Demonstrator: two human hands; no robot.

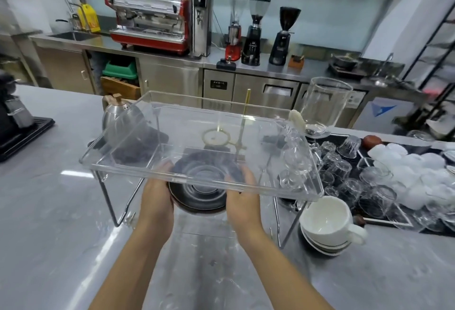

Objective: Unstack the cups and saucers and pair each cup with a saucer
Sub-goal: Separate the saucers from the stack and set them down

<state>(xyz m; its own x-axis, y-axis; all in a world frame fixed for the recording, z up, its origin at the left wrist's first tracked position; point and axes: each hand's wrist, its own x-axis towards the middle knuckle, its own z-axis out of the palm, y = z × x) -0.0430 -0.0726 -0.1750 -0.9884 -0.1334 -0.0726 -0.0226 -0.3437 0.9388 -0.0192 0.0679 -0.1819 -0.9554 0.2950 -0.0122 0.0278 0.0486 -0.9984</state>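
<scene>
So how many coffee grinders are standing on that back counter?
3, side by side right of the red espresso machine and steel water dispenser: a red grinder, a black grinder in the middle, and another black one farthest right. None looks hidden.

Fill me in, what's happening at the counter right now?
A person has both hands around a stack of dark round saucers under a clear acrylic shelf on metal legs. The left hand holds the stack's left edge, the right hand its right edge. To the right, a white ceramic cup with a handle sits on a few stacked saucers. No cup is paired singly yet.
</scene>
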